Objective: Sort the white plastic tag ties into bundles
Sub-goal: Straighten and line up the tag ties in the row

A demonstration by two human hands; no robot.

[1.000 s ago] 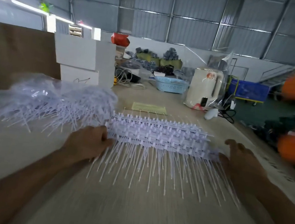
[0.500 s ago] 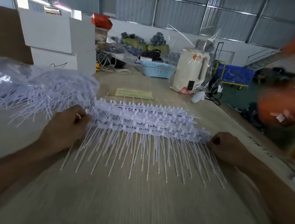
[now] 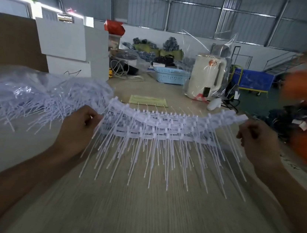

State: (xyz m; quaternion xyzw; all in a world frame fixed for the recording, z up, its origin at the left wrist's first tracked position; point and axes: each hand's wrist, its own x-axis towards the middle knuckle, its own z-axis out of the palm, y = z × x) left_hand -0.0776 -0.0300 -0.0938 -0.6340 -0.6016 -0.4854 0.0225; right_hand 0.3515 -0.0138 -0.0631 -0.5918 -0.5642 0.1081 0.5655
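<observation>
Stretching across the pale wooden surface (image 3: 145, 222), a loose heap of tag ties (image 3: 35, 98) is lying at the left, touching the stacked strips of tag ties (image 3: 159, 128) at centre. The left hand (image 3: 79, 126) is pinching the strips' left end, its grip curled narrow around it. The right hand (image 3: 259, 143) is pinching the right end likewise, so the top strip is sagging between them above the surface. Behind, a cream kettle (image 3: 205, 78) is standing near a blue basket (image 3: 170, 75).
</observation>
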